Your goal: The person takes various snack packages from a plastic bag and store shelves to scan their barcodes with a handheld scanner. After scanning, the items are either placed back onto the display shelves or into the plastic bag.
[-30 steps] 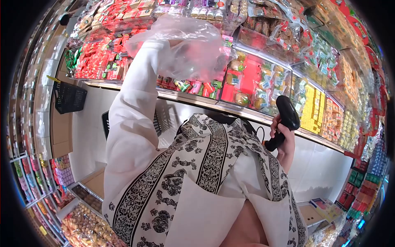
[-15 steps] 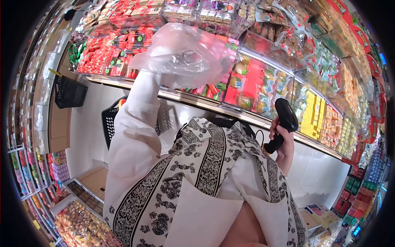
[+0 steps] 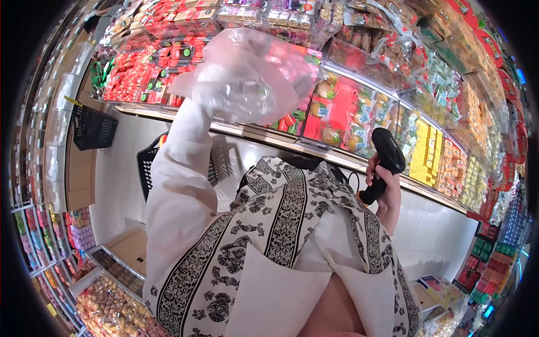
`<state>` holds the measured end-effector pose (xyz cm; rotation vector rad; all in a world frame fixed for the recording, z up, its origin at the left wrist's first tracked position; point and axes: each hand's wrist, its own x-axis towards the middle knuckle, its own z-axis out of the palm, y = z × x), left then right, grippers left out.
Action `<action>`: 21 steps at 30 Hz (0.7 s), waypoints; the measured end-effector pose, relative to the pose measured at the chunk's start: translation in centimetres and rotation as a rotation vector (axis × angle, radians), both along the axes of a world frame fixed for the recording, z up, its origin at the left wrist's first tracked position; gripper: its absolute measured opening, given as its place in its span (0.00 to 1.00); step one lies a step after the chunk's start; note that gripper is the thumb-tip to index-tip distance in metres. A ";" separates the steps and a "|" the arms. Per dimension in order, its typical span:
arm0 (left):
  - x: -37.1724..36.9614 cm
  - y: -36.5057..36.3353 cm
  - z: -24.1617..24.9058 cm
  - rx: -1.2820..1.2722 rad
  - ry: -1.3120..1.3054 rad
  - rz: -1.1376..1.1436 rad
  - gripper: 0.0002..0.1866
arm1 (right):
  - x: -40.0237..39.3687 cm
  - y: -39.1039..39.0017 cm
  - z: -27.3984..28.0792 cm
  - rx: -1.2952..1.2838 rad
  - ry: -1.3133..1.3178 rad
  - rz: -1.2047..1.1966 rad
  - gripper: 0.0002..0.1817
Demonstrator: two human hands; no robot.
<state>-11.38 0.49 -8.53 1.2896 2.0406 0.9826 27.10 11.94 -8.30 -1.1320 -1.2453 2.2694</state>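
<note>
A clear, crinkled plastic bag [image 3: 255, 84] is held up over the front of the display in my left hand [image 3: 216, 70]. The film covers that hand, so its fingers show only as a blur through the plastic. White sleeve cloth runs up to the bag's edge. On the right, my right hand [image 3: 383, 185] is wrapped around the handle of a black handheld device [image 3: 388, 151] with a rounded, glossy head. A thin dark cord loops beside it. Red-wrapped packets [image 3: 129, 73] lie behind and left of the bag; bagged fruit-like packs [image 3: 359, 137] lie to its right.
A long shelf edge [image 3: 269, 137] crosses in front of me. Yellow packets [image 3: 426, 151] sit further right in the display. Under the shelf stands a black basket [image 3: 147, 168]; another dark basket [image 3: 95, 128] is at the left. A bin of snacks [image 3: 115, 306] is at lower left.
The left hand and the bag have shifted slightly left, and the bag's folds have changed shape. The right hand with the black device has moved slightly left and down.
</note>
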 end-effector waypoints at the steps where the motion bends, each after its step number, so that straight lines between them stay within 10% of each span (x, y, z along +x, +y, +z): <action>1: 0.3 -1.7 0.5 0.009 -0.004 0.000 0.12 | 0.0 0.0 0.0 0.001 -0.005 -0.005 0.19; 13: 2.9 -7.6 4.3 0.194 -0.034 -0.034 0.12 | 0.3 -0.1 -0.6 -0.094 -0.025 -0.005 0.18; 15: 5.0 -12.0 6.7 -0.118 -0.498 0.120 0.16 | 0.4 0.0 -0.6 -0.102 -0.023 0.028 0.17; 18: 10.6 -14.2 3.8 0.905 -1.219 -0.123 0.17 | 0.7 0.9 -0.3 -0.089 0.019 0.080 0.17; 19: 11.8 -10.5 4.0 1.189 -1.436 -0.575 0.14 | 0.8 1.2 -0.3 -0.083 0.033 0.094 0.17; 21: 16.6 -5.5 4.8 1.242 -1.763 -0.689 0.13 | 0.9 2.1 0.3 -0.054 0.030 0.118 0.18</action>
